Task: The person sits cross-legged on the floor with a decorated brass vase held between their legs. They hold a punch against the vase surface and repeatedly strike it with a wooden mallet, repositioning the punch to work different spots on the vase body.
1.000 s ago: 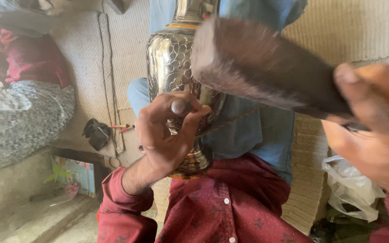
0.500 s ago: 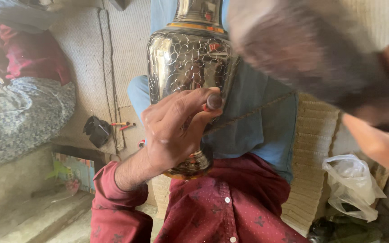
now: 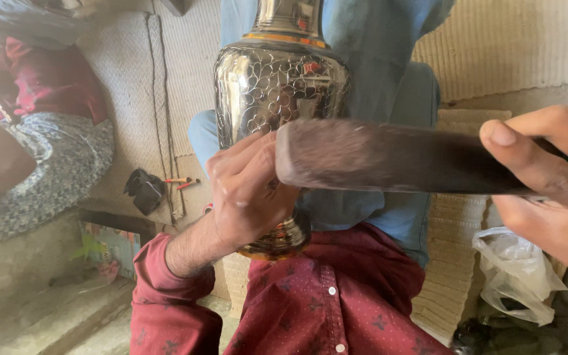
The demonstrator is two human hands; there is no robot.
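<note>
A tall engraved metal vase [image 3: 281,98] stands upright in the middle of the frame, its neck cut off by the top edge and its base low at centre, resting against the lap between blue trouser legs [image 3: 389,79] and a dark red dotted shirt [image 3: 336,302]. Its long axis runs straight up and down the picture.

The left hand [image 3: 248,190] lies against the lower belly of the vase, fingers bunched together and pinched as if around something small; what they hold is hidden. The right hand [image 3: 553,184], at the right edge, is clenched around the end of a dark wooden mallet [image 3: 389,158]. The mallet lies almost level across the frame, blunt head pointing left and ending just beside the left hand. It is blurred, and it covers the vase's lower right side.

At centre left on the floor lie a small black thing [image 3: 144,190] and two thin red-tipped sticks [image 3: 182,182]. A grey patterned cushion [image 3: 47,177] fills the left, with red cloth [image 3: 47,85] above it. A flat picture card [image 3: 106,246], blue and green, lies lower left. A crumpled clear plastic bag [image 3: 517,276] sits lower right, against stacked woven mats [image 3: 455,263]. Pale woven matting [image 3: 520,46] covers the upper right.
</note>
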